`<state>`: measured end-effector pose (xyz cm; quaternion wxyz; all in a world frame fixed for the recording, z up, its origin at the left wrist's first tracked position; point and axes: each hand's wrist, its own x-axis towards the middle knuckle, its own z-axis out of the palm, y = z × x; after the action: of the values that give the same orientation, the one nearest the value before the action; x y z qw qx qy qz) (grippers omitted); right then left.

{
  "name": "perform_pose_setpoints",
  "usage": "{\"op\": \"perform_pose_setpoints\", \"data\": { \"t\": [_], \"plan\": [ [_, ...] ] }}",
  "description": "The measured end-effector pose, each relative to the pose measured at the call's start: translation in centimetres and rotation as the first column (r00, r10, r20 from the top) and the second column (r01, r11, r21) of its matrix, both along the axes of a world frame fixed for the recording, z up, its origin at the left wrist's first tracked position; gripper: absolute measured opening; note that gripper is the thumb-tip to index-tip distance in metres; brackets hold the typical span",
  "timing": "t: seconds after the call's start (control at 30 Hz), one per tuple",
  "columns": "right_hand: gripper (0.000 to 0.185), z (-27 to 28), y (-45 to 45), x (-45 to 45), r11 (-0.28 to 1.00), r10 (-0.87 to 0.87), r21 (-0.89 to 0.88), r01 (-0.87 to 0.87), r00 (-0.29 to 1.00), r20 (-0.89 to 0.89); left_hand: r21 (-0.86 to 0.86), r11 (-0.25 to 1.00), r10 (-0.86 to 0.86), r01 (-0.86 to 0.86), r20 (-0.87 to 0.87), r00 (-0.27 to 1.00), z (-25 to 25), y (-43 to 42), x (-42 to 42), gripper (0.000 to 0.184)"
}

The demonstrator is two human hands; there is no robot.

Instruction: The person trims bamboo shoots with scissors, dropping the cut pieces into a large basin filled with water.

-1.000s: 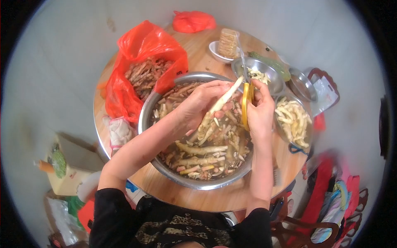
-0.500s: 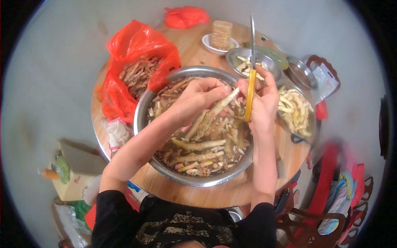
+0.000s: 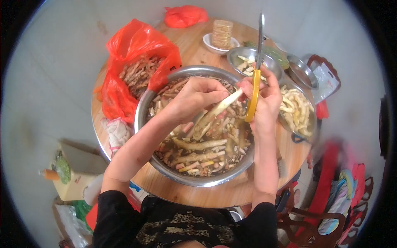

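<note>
A pale root piece (image 3: 218, 109) slants over the large metal basin (image 3: 194, 182), its white tip up and to the right. My left hand (image 3: 198, 99) is closed on this piece from the left. Yellow-handled scissors (image 3: 253, 95) stand with their blade pointing away from me, held in my right hand (image 3: 264, 99), whose fingertips are also at the root's tip. The basin holds murky water with several roots and cut bits.
A red bag (image 3: 169, 56) of brown roots stands left of the basin. Right and beyond are a bowl of white pieces (image 3: 271, 62), a bowl of peeled roots (image 3: 313, 128), another metal bowl (image 3: 302, 72) and a white dish (image 3: 211, 48) with a stacked package.
The scissors have swung from slanting left to upright, then tilted slightly right. My right hand's fingertips have come to the root's tip. The table and basin have shifted slightly in view.
</note>
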<state>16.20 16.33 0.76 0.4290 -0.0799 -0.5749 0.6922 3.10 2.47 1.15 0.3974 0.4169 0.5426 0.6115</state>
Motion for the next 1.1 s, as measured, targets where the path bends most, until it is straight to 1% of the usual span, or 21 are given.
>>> {"op": "perform_pose_setpoints", "data": {
  "t": [0.03,0.1,0.13,0.23,0.3,0.33,0.37,0.4,0.43,0.47,0.5,0.53,0.57,0.63,0.7,0.77,0.83,0.97,1.03,1.07,1.1],
  "plan": [
    [0.055,0.0,0.0,0.0,0.999,0.028,-0.022,-0.028,0.999,-0.034,0.000,1.000,0.006,-0.006,0.005,1.000,-0.3,0.0,-0.2,0.019],
    [0.055,0.2,-0.1,-0.1,0.998,0.064,-0.015,-0.065,0.997,-0.044,-0.058,0.995,-0.068,0.081,0.202,0.977,-1.2,0.4,-0.9,0.017],
    [0.056,0.2,-0.2,-0.1,0.995,0.094,-0.010,-0.095,0.994,-0.058,-0.055,0.996,-0.060,0.073,0.204,0.977,-1.6,0.6,-1.2,0.017],
    [0.056,0.2,-0.5,-0.4,0.995,0.097,-0.029,-0.100,0.991,-0.094,-0.219,0.944,-0.191,0.247,0.247,0.950,-2.3,0.9,-1.5,0.018],
    [0.055,0.0,-0.4,-0.3,0.997,0.072,-0.024,-0.074,0.995,-0.075,-0.302,0.926,-0.226,0.227,0.039,0.973,-2.5,0.7,-1.2,0.018],
    [0.054,0.0,-0.3,-0.2,0.999,0.038,-0.022,-0.039,0.998,-0.059,-0.275,0.953,-0.144,0.125,-0.048,0.988,-2.8,0.7,-1.4,0.019],
    [0.054,0.0,-0.3,-0.2,0.999,0.035,-0.019,-0.036,0.998,-0.060,-0.272,0.954,-0.147,0.128,-0.050,0.988,-3.3,0.8,-1.9,0.019],
    [0.052,0.1,-0.2,-0.1,1.000,-0.012,-0.028,0.012,0.999,-0.030,-0.211,0.965,0.048,-0.156,-0.442,0.896,-3.0,0.8,-2.2,0.018],
    [0.051,0.1,-0.1,-0.1,0.998,-0.059,-0.037,0.059,0.998,0.000,-0.043,0.920,0.229,-0.390,-0.747,0.624,-2.7,0.9,-2.4,0.021],
    [0.051,-0.1,0.1,-0.2,0.997,-0.063,-0.037,0.062,0.998,-0.003,-0.108,0.890,0.266,-0.444,-0.667,0.696,-2.4,0.9,-2.8,0.024],
    [0.050,-0.2,0.3,-0.3,0.994,-0.106,-0.018,0.107,0.994,0.017,-0.105,0.891,0.264,-0.441,-0.670,0.693,-2.4,1.0,-2.7,0.024],
    [0.049,-0.2,0.5,-0.4,0.988,-0.152,0.001,0.152,0.988,0.035,0.216,0.882,0.450,-0.419,-0.649,0.614,-2.6,1.3,-2.5,0.023],
    [0.049,-0.1,0.4,-0.3,0.987,-0.158,0.000,0.158,0.987,0.030,0.512,0.781,0.619,-0.356,-0.564,0.547,-2.8,1.5,-2.3,0.023],
    [0.049,0.3,-0.1,-0.3,0.983,-0.178,-0.029,0.182,0.978,0.112,0.554,0.790,0.594,-0.264,-0.583,0.554,-1.7,1.4,-0.9,0.018],
    [0.048,0.3,-0.2,-0.3,0.982,-0.183,-0.023,0.187,0.976,0.120,0.672,0.734,0.651,-0.100,-0.655,0.383,-0.9,1.6,0.8,0.020],
    [0.048,0.3,-0.3,-0.3,0.983,-0.181,-0.015,0.184,0.975,0.129,0.659,0.749,0.637,-0.072,-0.685,0.354,-1.5,1.7,0.8,0.027],
    [0.048,0.4,-0.4,-0.3,0.986,-0.165,-0.007,0.167,0.979,0.119,0.664,0.747,0.652,-0.033,-0.723,0.229,-1.7,1.4,0.5,0.024],
    [0.048,0.2,0.0,-0.2,0.986,-0.165,-0.013,0.168,0.975,0.149,0.686,0.727,0.668,0.017,-0.713,0.212,-2.1,1.5,-0.3,0.018],
    [0.045,0.4,0.1,-0.1,0.984,-0.177,-0.009,0.180,0.975,0.134,0.674,0.719,0.694,-0.171,-0.679,0.242,-2.3,1.6,-1.3,0.007],
    [0.045,0.3,0.2,-0.1,0.984,-0.175,-0.010,0.177,0.975,0.135,0.673,0.719,0.694,-0.174,-0.679,0.241,-2.5,1.4,-2.0,0.007],
    [0.044,0.2,0.3,-0.2,0.984,-0.172,-0.025,0.175,0.980,0.102,0.500,0.812,0.566,-0.302,-0.800,0.198,-2.7,1.2,-2.9,0.009]
  ]
}}
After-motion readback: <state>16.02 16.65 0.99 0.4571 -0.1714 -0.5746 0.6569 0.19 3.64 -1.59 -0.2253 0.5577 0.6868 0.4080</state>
